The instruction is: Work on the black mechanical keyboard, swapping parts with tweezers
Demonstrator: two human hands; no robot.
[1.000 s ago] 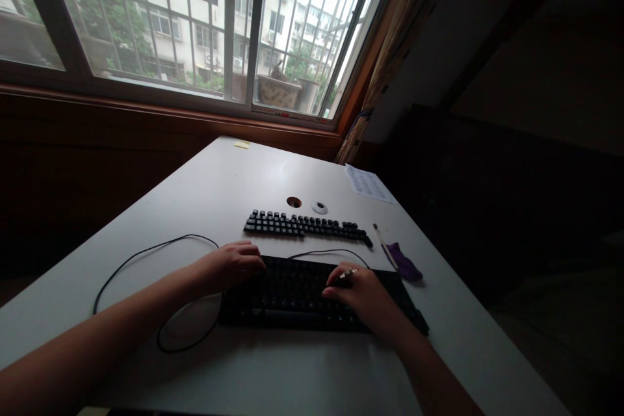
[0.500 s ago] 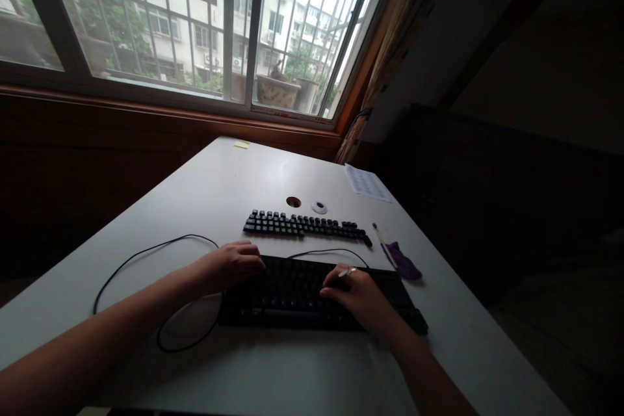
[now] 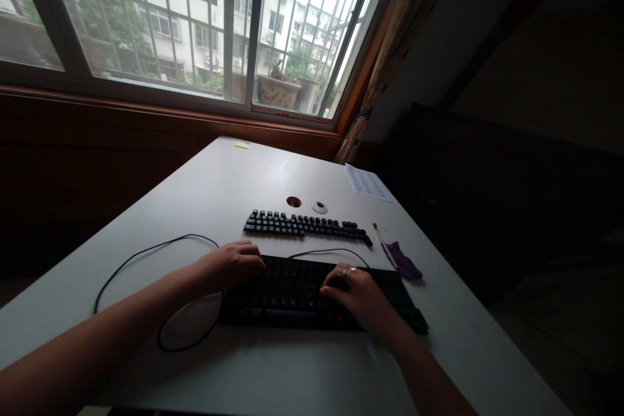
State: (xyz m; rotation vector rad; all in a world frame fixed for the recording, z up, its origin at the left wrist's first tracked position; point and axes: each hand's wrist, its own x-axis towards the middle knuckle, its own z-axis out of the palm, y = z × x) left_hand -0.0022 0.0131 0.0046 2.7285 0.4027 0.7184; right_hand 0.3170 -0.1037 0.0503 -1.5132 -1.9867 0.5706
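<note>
A black keyboard [image 3: 287,302] lies on the white table in front of me. My left hand [image 3: 240,264] rests at its upper left corner, fingers bent and closed on that edge. Over the right part of the keys is my right hand [image 3: 348,286], its fingers curled together. A small shiny piece [image 3: 347,270] shows at these fingers; whether it is a tool or a ring is unclear, and the fingertips are partly hidden. Behind the keyboard, several dark keycaps [image 3: 302,226] stand in rows.
A black cable [image 3: 131,250] loops across the left of the table [image 3: 195,188]. At the right lie a thin brush [image 3: 385,247] and a purple cloth [image 3: 404,262]. Farther back are a round hole [image 3: 294,202], its white cover [image 3: 319,207], a printed sheet [image 3: 368,183] and a yellow note [image 3: 242,144].
The shiny piece at my right fingers has turned slightly. Both hands and the keyboard stay in nearly the same place.
</note>
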